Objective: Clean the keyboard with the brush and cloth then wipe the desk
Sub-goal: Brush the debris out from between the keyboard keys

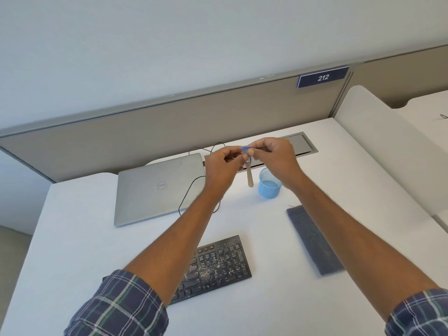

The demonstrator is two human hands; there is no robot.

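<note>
Holding their arms out over the white desk [72, 214], the person brings both hands together above its far side. The right hand [275, 158] pinches, between thumb and forefinger, the blue top end of a small brush with a pale wooden handle [249, 177]. The handle hangs straight down between the two hands. The left hand [223, 166] has its fingers curled in against that same top end and touches the brush there, though just how it grips is hidden by the knuckles.

Right below the right hand stands a small blue mesh cup [268, 186], just beside the tip of the handle. Under the left forearm, nearer the body, lies a black keyboard [220, 261], its keys strewn with pale crumbs. A folded grey-blue cloth [314, 240] lies flat on the desk between the two forearms, close to the right one and well apart from the keyboard. Left of the left hand sits a closed silver laptop [157, 187], with a thin black cable [188, 192] looping along its edge. Beyond the hands, a grey cable hatch [300, 144] is set into the desk below a beige partition [145, 132].
</note>
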